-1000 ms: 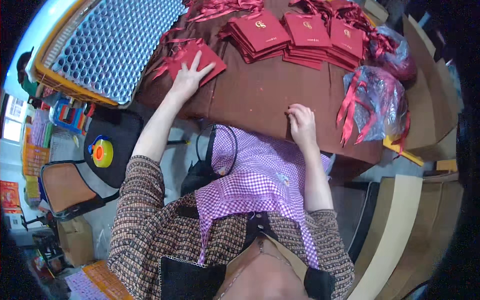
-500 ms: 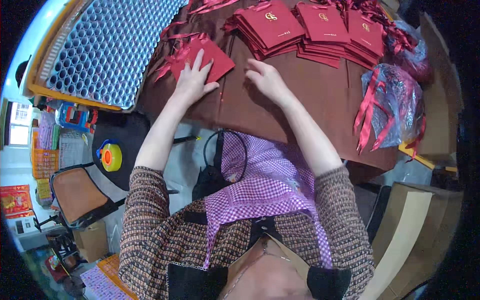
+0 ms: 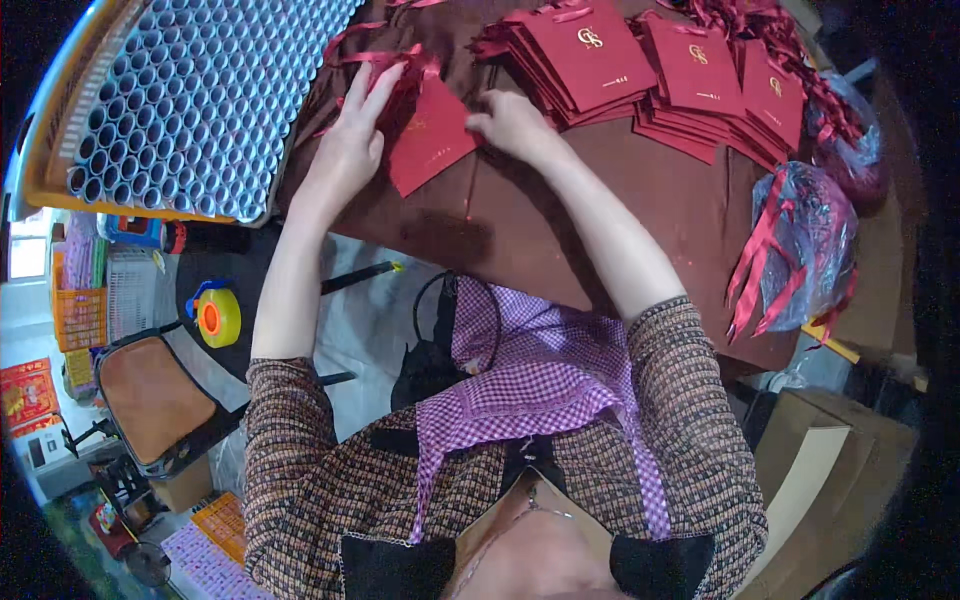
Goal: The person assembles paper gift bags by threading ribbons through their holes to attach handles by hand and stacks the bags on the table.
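Observation:
A flat red paper gift bag (image 3: 432, 140) with gold print lies tilted on the brown-covered table, red ribbon (image 3: 400, 62) bunched at its top. My left hand (image 3: 345, 150) is at the bag's upper left, over the ribbon. Its index and middle fingers stretch out and apart, while the other fingers are partly hidden. At the bag's right edge is my right hand (image 3: 515, 125), its thumb and fingertips pinched together on that edge.
Fanned stacks of red gift bags (image 3: 600, 55) lie at the far right. Beside them sits clear plastic with red ribbons (image 3: 808, 225). A yellow-edged crate of silvery tubes (image 3: 190, 110) stands left. The brown tablecloth (image 3: 590, 220) covers the near table.
My right hand has come left to the bag's edge. My left hand has slid off the bag's middle toward its ribbon end, uncovering the print. The whole view has shifted slightly.

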`<state>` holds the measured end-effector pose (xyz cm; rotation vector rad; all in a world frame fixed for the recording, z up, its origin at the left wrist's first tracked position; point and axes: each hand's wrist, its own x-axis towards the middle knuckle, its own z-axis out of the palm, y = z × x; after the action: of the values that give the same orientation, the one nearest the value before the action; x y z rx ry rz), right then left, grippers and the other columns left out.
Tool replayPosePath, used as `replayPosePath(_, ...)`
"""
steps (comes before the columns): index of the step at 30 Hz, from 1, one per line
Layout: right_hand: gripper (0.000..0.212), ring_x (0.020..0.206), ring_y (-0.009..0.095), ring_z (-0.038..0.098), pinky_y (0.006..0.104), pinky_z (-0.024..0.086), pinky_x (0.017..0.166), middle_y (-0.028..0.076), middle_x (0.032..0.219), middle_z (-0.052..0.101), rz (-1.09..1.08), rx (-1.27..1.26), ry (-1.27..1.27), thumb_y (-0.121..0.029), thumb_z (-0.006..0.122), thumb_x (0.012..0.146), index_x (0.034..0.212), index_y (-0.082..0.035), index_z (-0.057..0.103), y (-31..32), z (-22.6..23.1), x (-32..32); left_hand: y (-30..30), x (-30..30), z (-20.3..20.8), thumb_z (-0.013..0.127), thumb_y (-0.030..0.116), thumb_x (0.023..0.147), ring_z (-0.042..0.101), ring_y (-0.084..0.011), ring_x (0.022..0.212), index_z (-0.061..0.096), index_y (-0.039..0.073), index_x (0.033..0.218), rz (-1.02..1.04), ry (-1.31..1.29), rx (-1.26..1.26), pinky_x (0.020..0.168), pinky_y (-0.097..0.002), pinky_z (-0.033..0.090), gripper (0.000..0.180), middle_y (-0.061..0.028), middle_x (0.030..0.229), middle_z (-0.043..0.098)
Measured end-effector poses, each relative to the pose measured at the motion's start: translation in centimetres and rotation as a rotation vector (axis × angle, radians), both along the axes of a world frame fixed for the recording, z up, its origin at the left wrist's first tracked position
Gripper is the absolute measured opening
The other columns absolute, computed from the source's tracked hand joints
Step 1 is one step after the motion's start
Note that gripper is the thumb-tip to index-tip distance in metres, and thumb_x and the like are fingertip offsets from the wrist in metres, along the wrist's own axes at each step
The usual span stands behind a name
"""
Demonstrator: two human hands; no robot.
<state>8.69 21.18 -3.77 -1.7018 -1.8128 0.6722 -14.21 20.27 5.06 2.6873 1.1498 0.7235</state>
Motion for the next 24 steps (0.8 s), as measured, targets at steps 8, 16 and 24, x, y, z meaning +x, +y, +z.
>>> replayPosePath(8, 0.038, 0.096, 0.035, 0.061, 0.0419, 0.048, 0.08, 0.023, 0.093, 0.064, 0.001, -0.1, -0.098, -0.024, 0.073, 0.071, 0.094, 0.003, 0.059, 0.1, 0.4, -2.3, 0.0, -0.3, -0.6, 0.038, -0.009, 0.076, 0.035, -0.0384, 0.129, 0.007, 0.002, 0.144, 0.049, -0.186, -0.008, 0.103, -0.0379, 0.035, 0.075, -0.0236, 0.144, 0.028)
replayPosePath(16, 0.017, 0.068, 0.011, 0.053, 0.0265, 0.045, 0.059, 0.003, 0.08, 0.06, -0.032, -0.45, 0.995, -0.016, 0.061, 0.086, 0.094, -0.002, 0.056, 0.2, 2.6, -4.8, -1.9, -0.5, -3.7, 0.042, -0.006, 0.075, 0.038, -0.037, 0.127, 0.024, -0.006, 0.138, 0.117, -0.154, -0.006, 0.102, -0.042, 0.035, 0.065, -0.0253, 0.139, 0.034)
replayPosePath(24, 0.045, 0.085, 0.02, 0.063, 0.0405, 0.055, 0.065, 0.006, 0.095, 0.064, -0.026, -0.531, 1.436, -0.041, 0.044, 0.095, 0.111, -0.001, 0.057, -3.0, 2.7, -4.8, -4.0, 2.1, -7.3, 0.05, 0.008, 0.077, 0.042, -0.0423, 0.119, 0.041, 0.0, 0.133, 0.165, 0.074, 0.174, 0.094, -0.0479, 0.037, 0.057, -0.013, 0.141, 0.038)
